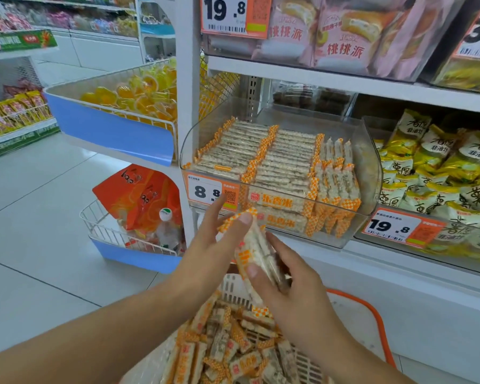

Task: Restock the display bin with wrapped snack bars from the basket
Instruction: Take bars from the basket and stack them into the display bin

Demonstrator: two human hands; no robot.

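Both hands hold 1 small stack of orange-and-white wrapped snack bars (pixel 257 253): left hand (pixel 214 245) pinching its upper end, right hand (pixel 286 284) curled round the lower. Its long axis points up-forward toward the clear plastic display bin (pixel 372 162), just beyond the left fingertips; the white slatted basket (pixel 233 289) lies below.

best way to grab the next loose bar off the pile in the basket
Judging by the pile, take a top-lying bar from above, pinching across its narrow middle. The bars lie flat and crisscrossed in the basket, so long edges are exposed while the crimped orange ends are often tucked under neighbours.
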